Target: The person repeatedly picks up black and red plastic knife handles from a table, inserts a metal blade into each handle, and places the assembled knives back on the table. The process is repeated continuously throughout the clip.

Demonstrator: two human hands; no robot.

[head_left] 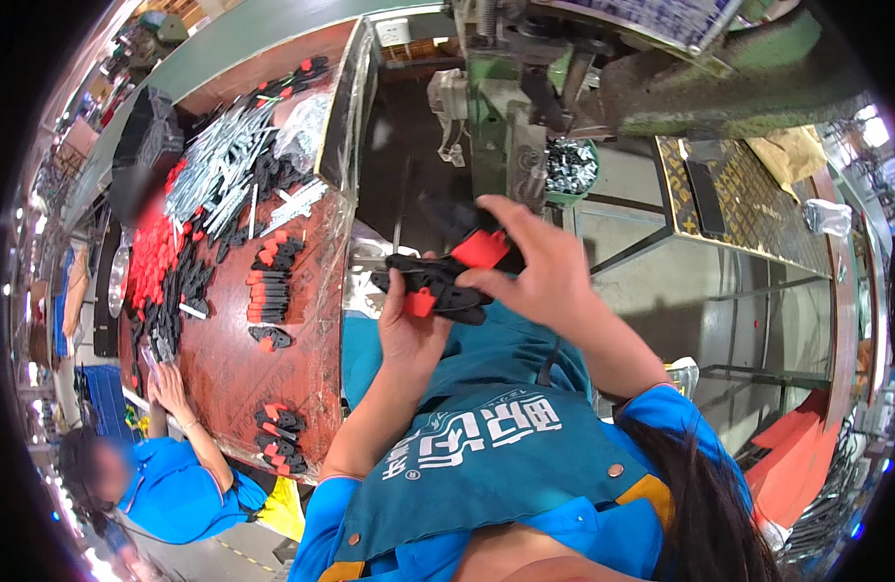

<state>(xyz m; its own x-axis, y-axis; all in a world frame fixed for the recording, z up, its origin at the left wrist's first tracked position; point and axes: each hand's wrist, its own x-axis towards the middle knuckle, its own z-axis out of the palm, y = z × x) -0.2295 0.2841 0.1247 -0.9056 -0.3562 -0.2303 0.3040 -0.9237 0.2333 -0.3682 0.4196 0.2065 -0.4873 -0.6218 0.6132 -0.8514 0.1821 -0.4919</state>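
Observation:
My left hand (415, 330) is closed round a few black plastic parts with red pieces (447, 302), held in front of my apron. Just above them, my right hand (544, 260) grips another black-and-red plastic part (480, 248) between thumb and fingers. The far end of that part is dark and blurred. The exact kind of these parts cannot be made out. Beyond my hands stands the green press machine (496, 145).
On my left, a reddish-brown table (224, 369) carries silvery metal strips (224, 160), a heap of red pieces (155, 257) and rows of black-and-red parts (270, 281). A co-worker (181, 485) reaches onto it. A green bin (572, 173) holds small metal pieces. A phone-like black slab (703, 197) lies on the right-hand shelf.

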